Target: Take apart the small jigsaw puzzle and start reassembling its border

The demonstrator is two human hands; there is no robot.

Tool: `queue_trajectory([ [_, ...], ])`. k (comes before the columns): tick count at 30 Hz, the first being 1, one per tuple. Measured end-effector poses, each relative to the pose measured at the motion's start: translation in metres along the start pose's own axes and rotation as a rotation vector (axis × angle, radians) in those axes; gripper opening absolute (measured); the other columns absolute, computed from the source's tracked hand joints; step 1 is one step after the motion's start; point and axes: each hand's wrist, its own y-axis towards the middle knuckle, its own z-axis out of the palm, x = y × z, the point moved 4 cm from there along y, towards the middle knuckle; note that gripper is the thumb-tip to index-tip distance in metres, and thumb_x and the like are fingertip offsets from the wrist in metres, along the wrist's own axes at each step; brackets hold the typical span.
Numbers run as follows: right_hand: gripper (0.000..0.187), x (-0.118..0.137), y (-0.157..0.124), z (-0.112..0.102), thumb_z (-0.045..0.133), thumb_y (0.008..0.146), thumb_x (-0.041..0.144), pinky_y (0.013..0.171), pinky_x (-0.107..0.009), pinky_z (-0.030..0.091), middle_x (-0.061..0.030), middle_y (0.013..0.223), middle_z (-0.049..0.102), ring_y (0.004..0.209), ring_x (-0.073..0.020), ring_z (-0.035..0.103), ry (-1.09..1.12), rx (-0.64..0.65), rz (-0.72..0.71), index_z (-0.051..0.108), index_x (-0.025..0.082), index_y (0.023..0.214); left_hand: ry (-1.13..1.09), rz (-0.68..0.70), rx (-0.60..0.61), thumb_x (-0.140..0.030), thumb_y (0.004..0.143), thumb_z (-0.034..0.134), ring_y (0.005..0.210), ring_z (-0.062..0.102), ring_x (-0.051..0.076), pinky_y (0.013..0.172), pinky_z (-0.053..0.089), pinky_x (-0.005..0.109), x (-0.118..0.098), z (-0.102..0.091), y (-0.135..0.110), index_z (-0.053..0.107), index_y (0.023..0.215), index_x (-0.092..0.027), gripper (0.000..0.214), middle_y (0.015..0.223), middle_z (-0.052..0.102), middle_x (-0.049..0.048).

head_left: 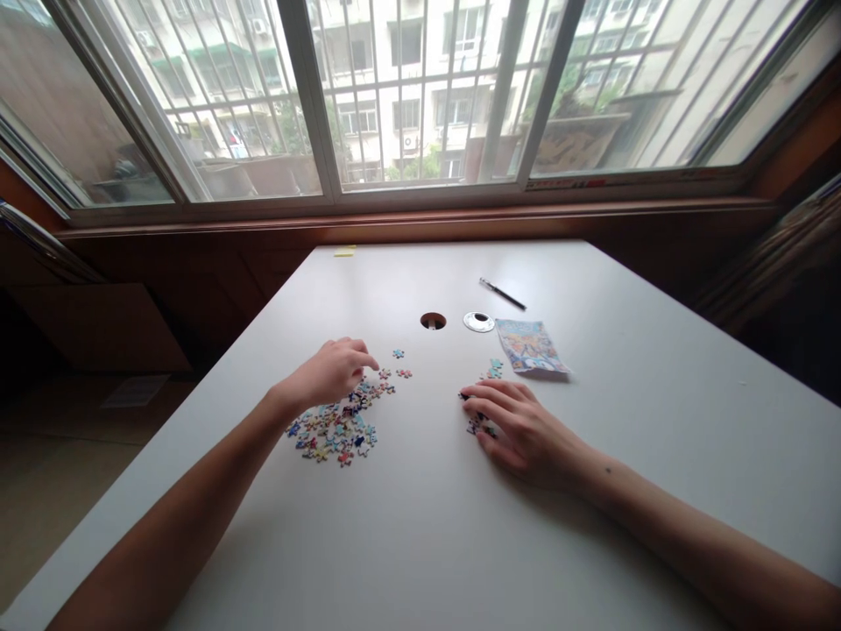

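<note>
A loose pile of jigsaw puzzle pieces [335, 429] lies on the white table, left of the middle. My left hand [335, 372] is over the far edge of that pile, its index finger stretched out and the other fingers partly curled and hidden. Near its fingertip are a few stray pieces, among them a blue one [398, 354]. My right hand [519, 425] rests with spread fingers over a smaller group of puzzle pieces [479, 426], partly covering them. Just beyond its fingers sit some light-blue pieces [495, 368].
A crumpled printed picture sheet [531, 346] lies beyond my right hand. Farther back are a pen [503, 294], a round cover [479, 322] and a cable hole [433, 322] in the table [407, 543]. A yellow slip [345, 251] is at the far edge, below a barred window.
</note>
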Motion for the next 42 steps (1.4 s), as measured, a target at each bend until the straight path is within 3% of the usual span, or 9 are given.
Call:
queue_trajectory([
  [5, 0.029, 0.000, 0.000, -0.001, 0.055, 0.089, 0.023, 0.103, -0.048, 0.041, -0.0095, 0.135, 0.060, 0.126, -0.0306, 0.051, 0.006, -0.008, -0.007, 0.058, 0.022, 0.118, 0.065, 0.016, 0.011, -0.014, 0.094, 0.045, 0.102, 0.053, 0.022, 0.093, 0.037, 0.038, -0.007, 0.022, 0.005, 0.067, 0.120, -0.029, 0.037, 0.109, 0.063, 0.0063],
  [9, 0.028, 0.000, 0.000, -0.001, 0.055, 0.089, 0.022, 0.103, -0.048, 0.041, -0.0093, 0.134, 0.060, 0.126, -0.0302, 0.051, 0.008, -0.007, -0.002, 0.059, 0.022, 0.117, 0.068, 0.000, -0.036, -0.013, 0.093, 0.045, 0.104, 0.051, 0.023, 0.095, 0.036, 0.039, -0.001, 0.014, 0.005, 0.064, 0.124, -0.027, 0.039, 0.111, 0.062, 0.0078],
  [14, 0.028, 0.000, -0.001, 0.000, 0.053, 0.090, 0.023, 0.104, -0.047, 0.040, -0.0088, 0.136, 0.059, 0.127, -0.0298, 0.049, 0.002, 0.009, 0.001, 0.057, 0.022, 0.118, -0.063, 0.098, 0.057, -0.006, 0.090, 0.044, 0.103, 0.056, 0.019, 0.097, 0.037, 0.035, -0.010, 0.008, 0.004, 0.074, 0.101, -0.029, 0.040, 0.109, 0.063, 0.0035],
  [19, 0.026, -0.002, -0.001, 0.001, 0.053, 0.090, 0.023, 0.104, -0.047, 0.040, -0.0090, 0.136, 0.059, 0.127, -0.0302, 0.050, 0.002, 0.011, -0.004, 0.058, 0.022, 0.116, -0.073, 0.046, 0.087, -0.002, 0.087, 0.042, 0.104, 0.055, 0.020, 0.096, 0.038, 0.037, -0.007, 0.011, 0.002, 0.067, 0.123, -0.035, 0.055, 0.111, 0.063, 0.0043],
  [24, 0.027, -0.001, 0.000, 0.001, 0.054, 0.089, 0.023, 0.103, -0.047, 0.041, -0.0093, 0.135, 0.060, 0.127, -0.0303, 0.051, 0.005, -0.004, -0.005, 0.059, 0.023, 0.116, -0.080, 0.086, 0.107, 0.001, 0.080, 0.043, 0.101, 0.057, 0.018, 0.104, 0.032, 0.040, -0.004, 0.007, 0.000, 0.078, 0.094, -0.032, 0.050, 0.102, 0.064, 0.0019],
  [30, 0.027, -0.001, -0.001, 0.001, 0.054, 0.090, 0.023, 0.104, -0.049, 0.040, -0.0096, 0.136, 0.059, 0.127, -0.0304, 0.050, 0.003, 0.007, 0.002, 0.057, 0.022, 0.117, -0.084, 0.029, 0.081, 0.001, 0.078, 0.042, 0.103, 0.058, 0.018, 0.102, 0.037, 0.036, -0.002, 0.002, -0.001, 0.074, 0.111, -0.031, 0.056, 0.106, 0.065, 0.0029],
  [36, 0.029, -0.001, -0.001, 0.002, 0.054, 0.090, 0.023, 0.104, -0.049, 0.040, -0.0091, 0.136, 0.059, 0.128, -0.0302, 0.049, 0.009, 0.012, -0.001, 0.057, 0.022, 0.119, -0.048, 0.003, 0.124, -0.001, 0.074, 0.042, 0.090, 0.060, 0.016, 0.097, 0.039, 0.032, 0.008, -0.002, -0.003, 0.080, 0.087, -0.030, 0.050, 0.095, 0.066, 0.0015],
  [40, 0.030, -0.001, -0.001, 0.001, 0.054, 0.090, 0.022, 0.104, -0.049, 0.041, -0.0096, 0.136, 0.059, 0.127, -0.0303, 0.051, 0.013, 0.008, 0.000, 0.057, 0.022, 0.120, -0.072, 0.013, 0.134, -0.001, 0.077, 0.040, 0.092, 0.060, 0.016, 0.099, 0.038, 0.034, 0.003, -0.002, -0.004, 0.077, 0.106, -0.032, 0.056, 0.098, 0.066, 0.0019],
  [42, 0.030, 0.000, -0.001, 0.000, 0.055, 0.089, 0.023, 0.103, -0.049, 0.042, -0.0100, 0.134, 0.060, 0.126, -0.0305, 0.052, 0.020, -0.007, -0.005, 0.058, 0.023, 0.119, -0.086, 0.030, 0.127, -0.002, 0.078, 0.040, 0.093, 0.059, 0.016, 0.098, 0.038, 0.034, 0.000, -0.004, -0.004, 0.077, 0.107, -0.033, 0.056, 0.098, 0.066, 0.0020],
])
